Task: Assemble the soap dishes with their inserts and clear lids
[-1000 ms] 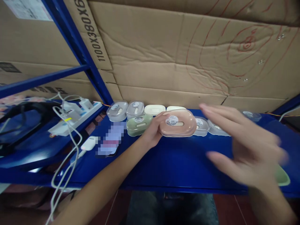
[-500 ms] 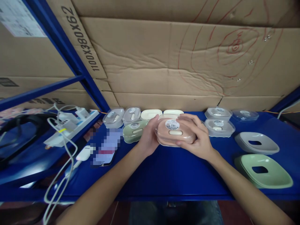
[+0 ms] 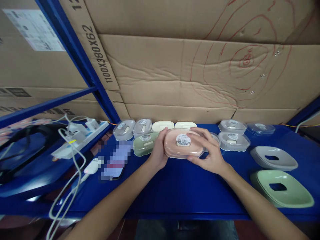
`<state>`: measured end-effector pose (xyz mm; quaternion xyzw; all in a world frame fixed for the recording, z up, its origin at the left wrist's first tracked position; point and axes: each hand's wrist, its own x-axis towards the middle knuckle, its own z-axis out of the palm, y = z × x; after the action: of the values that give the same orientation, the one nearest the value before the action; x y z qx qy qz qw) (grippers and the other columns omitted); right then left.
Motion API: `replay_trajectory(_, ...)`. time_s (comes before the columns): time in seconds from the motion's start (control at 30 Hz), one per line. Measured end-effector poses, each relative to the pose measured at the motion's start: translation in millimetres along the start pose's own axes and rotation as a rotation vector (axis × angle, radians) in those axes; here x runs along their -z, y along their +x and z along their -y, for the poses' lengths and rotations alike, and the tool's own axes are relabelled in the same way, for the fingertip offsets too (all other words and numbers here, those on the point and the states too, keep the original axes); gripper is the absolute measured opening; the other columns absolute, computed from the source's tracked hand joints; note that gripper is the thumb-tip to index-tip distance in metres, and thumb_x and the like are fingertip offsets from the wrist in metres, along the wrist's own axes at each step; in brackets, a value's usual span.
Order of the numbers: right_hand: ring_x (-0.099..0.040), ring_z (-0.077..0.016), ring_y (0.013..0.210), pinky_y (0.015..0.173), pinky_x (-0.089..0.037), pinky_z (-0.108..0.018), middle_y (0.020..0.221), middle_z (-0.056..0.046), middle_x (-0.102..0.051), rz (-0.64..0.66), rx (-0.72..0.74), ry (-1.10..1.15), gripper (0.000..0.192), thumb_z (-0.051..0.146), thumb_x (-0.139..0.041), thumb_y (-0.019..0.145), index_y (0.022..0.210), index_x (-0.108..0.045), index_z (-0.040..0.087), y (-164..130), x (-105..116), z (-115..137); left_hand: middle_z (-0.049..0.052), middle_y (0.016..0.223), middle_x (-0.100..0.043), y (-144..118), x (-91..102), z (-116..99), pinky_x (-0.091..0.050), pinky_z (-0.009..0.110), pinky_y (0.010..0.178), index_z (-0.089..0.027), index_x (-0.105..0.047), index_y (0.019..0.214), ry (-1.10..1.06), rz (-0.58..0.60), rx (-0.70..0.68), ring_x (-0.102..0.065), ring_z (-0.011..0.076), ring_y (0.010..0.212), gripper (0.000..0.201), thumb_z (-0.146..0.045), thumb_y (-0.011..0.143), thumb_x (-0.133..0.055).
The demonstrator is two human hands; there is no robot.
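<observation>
A pink oval soap box (image 3: pixel 183 143) with a clear lid and a round sticker is held between both hands just above the blue shelf (image 3: pixel 180 186). My left hand (image 3: pixel 158 151) grips its left end. My right hand (image 3: pixel 208 153) wraps its right end, fingers over the lid's edge. A green lidded soap box (image 3: pixel 145 143) lies right beside my left hand.
Grey lidded boxes (image 3: pixel 132 128) and cream ones (image 3: pixel 162 126) line the back; clear lids (image 3: pixel 233 136) sit at right. A grey tray (image 3: pixel 273 158) and a green tray (image 3: pixel 282 188) lie at the far right. A phone (image 3: pixel 113 160), white charger (image 3: pixel 91 165) and power strip (image 3: pixel 80 140) with cables are at left.
My right hand swung in from the right and closed on the pink box's right end. Both hands then held it, drawing it slightly closer to the row at the back.
</observation>
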<state>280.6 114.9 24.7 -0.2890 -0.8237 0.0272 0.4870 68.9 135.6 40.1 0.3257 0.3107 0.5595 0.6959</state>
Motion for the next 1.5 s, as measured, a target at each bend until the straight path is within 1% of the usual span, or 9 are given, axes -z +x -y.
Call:
replay_trajectory(0.5, -0.055, -0.0377, 0.149, 0.119, -0.054, -0.063, 0.165, -0.015, -0.045, 0.103, 0.056, -0.087, 0.082, 0.048, -0.085, 0.093, 0.166, -0.049, 0.04, -7.7, -3.0, -5.1, 0.011, 0.101, -0.085, -7.2, -5.0, -4.2, -0.059, 0.039, 0.094, -0.014, -0.083, 0.1, 0.029, 0.006, -0.061, -0.078, 0.031, 0.1, 0.053, -0.064, 0.085, -0.077)
replay_trajectory(0.63, -0.054, -0.037, 0.15, 0.12, -0.053, -0.063, 0.165, -0.015, -0.047, 0.09, 0.025, -0.048, 0.077, 0.047, -0.084, 0.094, 0.164, -0.052, 0.037, -5.8, -4.1, -3.0, 0.008, 0.101, -0.083, -7.4, -2.9, -3.8, -0.057, 0.035, 0.09, -0.016, -0.081, 0.098, 0.059, 0.013, -0.115, -0.075, 0.0261, 0.096, 0.039, -0.05, 0.08, -0.086)
replay_trajectory(0.77, -0.053, -0.0363, 0.152, 0.125, -0.046, -0.062, 0.163, -0.014, -0.053, 0.036, -0.135, 0.112, 0.071, 0.051, -0.077, 0.098, 0.162, -0.052, 0.034, -2.8, -7.3, -1.4, 0.007, 0.101, -0.079, -2.7, 3.8, -3.2, -0.054, 0.032, 0.087, -0.016, -0.079, 0.102, 0.159, 0.113, -0.144, -0.072, 0.0238, 0.097, 0.034, -0.042, 0.081, -0.088)
replay_trajectory(0.9, -0.062, -0.0323, 0.141, 0.124, -0.049, -0.056, 0.154, -0.011, -0.064, -0.14, -0.555, 0.347, 0.068, 0.062, -0.072, 0.098, 0.156, -0.054, 0.031, -1.1, -12.9, -5.6, 0.008, 0.119, -0.077, 2.6, 10.4, -4.3, -0.052, 0.031, 0.087, -0.02, -0.079, 0.12, 0.254, 0.169, -0.185, -0.07, 0.0243, 0.105, 0.048, -0.042, 0.08, -0.091)
replay_trajectory(1.0, -0.067, -0.0315, 0.133, 0.116, -0.056, -0.051, 0.144, -0.009, -0.071, -0.138, -0.725, 0.57, 0.065, 0.066, -0.082, 0.088, 0.14, -0.063, 0.03, 2.2, -11.0, -7.3, 0.007, 0.126, -0.074, 2.7, 12.0, -8.1, -0.052, 0.029, 0.088, -0.024, -0.079, 0.126, 0.281, 0.234, -0.224, -0.069, 0.0236, 0.11, 0.053, -0.04, 0.078, -0.094)
replay_trajectory(1.13, -0.07, -0.0308, 0.129, 0.11, -0.061, -0.046, 0.137, -0.005, -0.075, -0.154, -0.759, 0.734, 0.064, 0.058, -0.093, 0.078, 0.131, -0.068, 0.033, 8.8, -2.6, -2.7, 0.009, 0.131, -0.073, -0.5, 10.5, -11.5, -0.054, 0.03, 0.09, -0.025, -0.075, 0.132, 0.304, 0.288, -0.229, -0.068, 0.0258, 0.118, 0.058, -0.044, 0.081, -0.093)
replay_trajectory(1.27, -0.07, -0.0307, 0.13, 0.111, -0.06, -0.046, 0.139, -0.005, -0.074, -0.211, -0.792, 0.768, 0.064, 0.057, -0.093, 0.077, 0.13, -0.068, 0.032, 12.2, -2.8, 0.0, 0.009, 0.126, -0.075, 0.3, 10.2, -8.7, -0.055, 0.03, 0.09, -0.025, -0.065, 0.139, 0.302, 0.25, -0.211, -0.07, 0.0243, 0.114, 0.073, -0.044, 0.077, -0.097)
replay_trajectory(1.37, -0.071, -0.0304, 0.126, 0.109, -0.06, -0.046, 0.136, -0.007, -0.075, -0.248, -0.797, 0.696, 0.065, 0.061, -0.091, 0.078, 0.129, -0.067, 0.03, 11.9, -6.9, -1.8, 0.007, 0.114, -0.077, 3.8, 12.1, -7.4, -0.057, 0.029, 0.085, -0.023, -0.066, 0.133, 0.317, 0.197, -0.212, -0.072, 0.0219, 0.103, 0.073, -0.041, 0.071, -0.1)
replay_trajectory(1.5, -0.072, -0.0287, 0.122, 0.106, -0.06, -0.044, 0.133, -0.008, -0.076, -0.182, -0.693, 0.507, 0.061, 0.06, -0.087, 0.084, 0.132, -0.065, 0.03, 10.6, -2.3, -4.3, 0.006, 0.109, -0.077, 6.7, 15.1, -10.5, -0.055, 0.026, 0.073, -0.021, -0.069, 0.128, 0.356, 0.147, -0.168, -0.072, 0.0194, 0.092, 0.067, -0.043, 0.072, -0.097)
